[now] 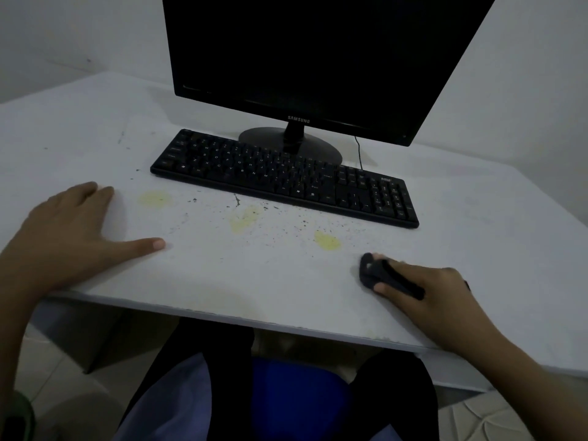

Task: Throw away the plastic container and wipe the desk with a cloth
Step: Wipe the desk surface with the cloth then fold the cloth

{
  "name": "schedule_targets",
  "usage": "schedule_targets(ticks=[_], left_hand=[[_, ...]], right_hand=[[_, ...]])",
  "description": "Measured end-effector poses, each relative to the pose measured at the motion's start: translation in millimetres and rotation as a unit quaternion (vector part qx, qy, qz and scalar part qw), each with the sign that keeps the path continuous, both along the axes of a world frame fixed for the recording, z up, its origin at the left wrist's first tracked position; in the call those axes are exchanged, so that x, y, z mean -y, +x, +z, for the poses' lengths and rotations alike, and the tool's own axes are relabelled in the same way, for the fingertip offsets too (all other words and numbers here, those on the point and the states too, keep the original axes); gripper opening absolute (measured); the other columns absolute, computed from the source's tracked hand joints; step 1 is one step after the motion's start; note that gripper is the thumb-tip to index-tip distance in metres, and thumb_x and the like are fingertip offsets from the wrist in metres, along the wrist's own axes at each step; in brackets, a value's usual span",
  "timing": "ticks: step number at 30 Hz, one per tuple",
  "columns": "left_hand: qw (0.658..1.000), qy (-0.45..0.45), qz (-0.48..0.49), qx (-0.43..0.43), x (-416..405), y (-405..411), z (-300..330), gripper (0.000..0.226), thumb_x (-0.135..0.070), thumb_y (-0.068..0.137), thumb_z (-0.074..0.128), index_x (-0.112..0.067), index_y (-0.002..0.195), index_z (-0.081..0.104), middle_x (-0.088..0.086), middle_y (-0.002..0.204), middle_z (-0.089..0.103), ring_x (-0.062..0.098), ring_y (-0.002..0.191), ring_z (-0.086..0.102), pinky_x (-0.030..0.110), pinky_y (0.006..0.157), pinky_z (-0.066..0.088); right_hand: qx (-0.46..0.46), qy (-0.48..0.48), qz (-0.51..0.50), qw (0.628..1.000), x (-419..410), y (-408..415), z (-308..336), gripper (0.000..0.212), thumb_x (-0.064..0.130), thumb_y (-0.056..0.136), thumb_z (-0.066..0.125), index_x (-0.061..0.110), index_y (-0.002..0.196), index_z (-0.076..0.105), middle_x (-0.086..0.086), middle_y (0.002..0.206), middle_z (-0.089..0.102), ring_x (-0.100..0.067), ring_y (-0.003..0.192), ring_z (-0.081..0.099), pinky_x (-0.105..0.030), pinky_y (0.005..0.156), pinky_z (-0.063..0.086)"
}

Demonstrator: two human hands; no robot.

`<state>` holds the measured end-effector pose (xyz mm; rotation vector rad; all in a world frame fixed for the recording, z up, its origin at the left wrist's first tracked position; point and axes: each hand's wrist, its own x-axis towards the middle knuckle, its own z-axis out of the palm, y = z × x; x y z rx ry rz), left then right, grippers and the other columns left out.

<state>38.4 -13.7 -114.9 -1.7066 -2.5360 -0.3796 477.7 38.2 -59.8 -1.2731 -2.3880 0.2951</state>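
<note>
The white desk (261, 281) carries three yellow stains (327, 240) and scattered dark crumbs (235, 200) in front of the keyboard. My right hand (426, 291) rests on the desk near its front edge at the right. Its fingers are closed over a small dark wad that looks like a cloth (370, 270). My left hand (73, 230) lies flat on the desk at the left with fingers spread and nothing in it. No plastic container is in view.
A black keyboard (286, 176) lies slanted across the middle of the desk. Behind it stands a dark Samsung monitor (318, 52) on a round foot, with a cable at its right. White walls close the back and right. My lap and a blue seat show below the desk edge.
</note>
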Motion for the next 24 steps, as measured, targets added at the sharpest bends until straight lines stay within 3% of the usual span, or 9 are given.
schedule_targets(ticks=[3,6,8,10,12,16,18,20,24], left_hand=[[1.000,0.000,-0.004,-0.001,-2.0,-2.2,-1.2,0.123,-0.097,0.048,0.033,-0.007,0.133,0.035,0.017,0.137,0.042,0.036,0.125,0.040,0.055,0.102,0.037],[1.000,0.009,0.004,0.019,-0.2,3.2,1.8,0.132,-0.098,0.045,0.033,-0.009,0.142,0.024,0.013,0.149,0.031,0.033,0.134,0.032,0.053,0.108,0.031],[0.999,0.009,0.008,0.032,2.9,8.1,5.1,0.136,-0.098,0.042,0.032,-0.011,0.146,0.017,0.012,0.152,0.026,0.032,0.137,0.029,0.051,0.111,0.027],[0.999,0.008,0.005,0.039,5.1,11.3,7.9,0.138,-0.098,0.040,0.031,-0.012,0.146,0.014,0.012,0.153,0.025,0.033,0.137,0.029,0.051,0.111,0.027],[0.999,0.006,0.003,0.039,6.2,13.6,10.8,0.140,-0.099,0.039,0.031,-0.012,0.147,0.014,0.012,0.153,0.025,0.033,0.137,0.030,0.051,0.111,0.027],[0.999,0.005,0.000,0.043,6.8,16.0,13.1,0.142,-0.099,0.037,0.030,-0.011,0.147,0.013,0.013,0.153,0.024,0.034,0.137,0.030,0.051,0.111,0.026],[0.999,0.003,-0.001,0.046,7.2,16.2,13.4,0.142,-0.099,0.037,0.030,-0.012,0.147,0.011,0.012,0.154,0.023,0.033,0.138,0.028,0.051,0.112,0.025],[0.998,0.001,-0.002,0.055,7.7,16.1,13.3,0.143,-0.099,0.036,0.031,-0.013,0.148,0.008,0.011,0.155,0.020,0.032,0.139,0.025,0.051,0.113,0.022],[0.998,0.001,-0.001,0.064,8.9,17.3,15.2,0.142,-0.098,0.037,0.033,-0.014,0.148,0.006,0.009,0.156,0.017,0.030,0.140,0.023,0.050,0.113,0.021]], right_hand=[[0.040,0.046,-0.055,0.997,-14.2,7.1,0.6,0.030,0.028,0.080,0.067,0.008,0.102,0.068,0.022,0.053,0.043,0.001,0.043,0.047,0.000,0.055,0.035],[0.024,0.057,-0.092,0.994,-34.5,-7.4,-1.5,0.029,0.031,0.085,0.060,0.008,0.101,0.067,0.018,0.047,0.039,-0.001,0.043,0.041,-0.006,0.057,0.038],[0.006,0.046,-0.064,0.997,-30.9,-20.0,-2.4,0.028,0.029,0.084,0.062,0.011,0.105,0.067,0.021,0.051,0.044,0.000,0.045,0.048,-0.003,0.057,0.038],[-0.010,0.040,-0.012,0.999,-19.5,-20.7,-4.3,0.031,0.023,0.080,0.069,0.012,0.109,0.067,0.019,0.062,0.056,0.016,0.060,0.054,0.003,0.057,0.035],[-0.003,0.051,0.007,0.999,-13.9,-10.9,-6.4,0.032,0.018,0.075,0.074,0.009,0.105,0.070,0.021,0.065,0.056,0.024,0.065,0.050,0.007,0.055,0.032],[0.019,0.110,-0.046,0.993,-31.7,-7.8,-9.2,0.016,0.022,0.083,0.065,0.008,0.075,0.067,0.016,0.048,0.042,0.002,0.056,0.053,-0.002,0.052,0.035],[0.003,0.091,-0.083,0.992,-40.8,-18.4,-10.1,0.029,0.020,0.088,0.058,0.016,0.061,0.050,0.013,0.046,0.041,-0.010,0.042,0.045,-0.014,0.047,0.031],[-0.033,0.066,-0.094,0.993,-45.8,-30.9,-8.6,0.027,0.021,0.091,0.052,0.017,0.065,0.046,0.013,0.052,0.044,-0.004,0.048,0.043,-0.014,0.048,0.027],[-0.086,0.038,-0.068,0.993,-54.4,-56.6,-6.8,0.026,0.024,0.093,0.048,0.020,0.067,0.048,0.013,0.058,0.047,-0.003,0.056,0.045,-0.012,0.050,0.031]])
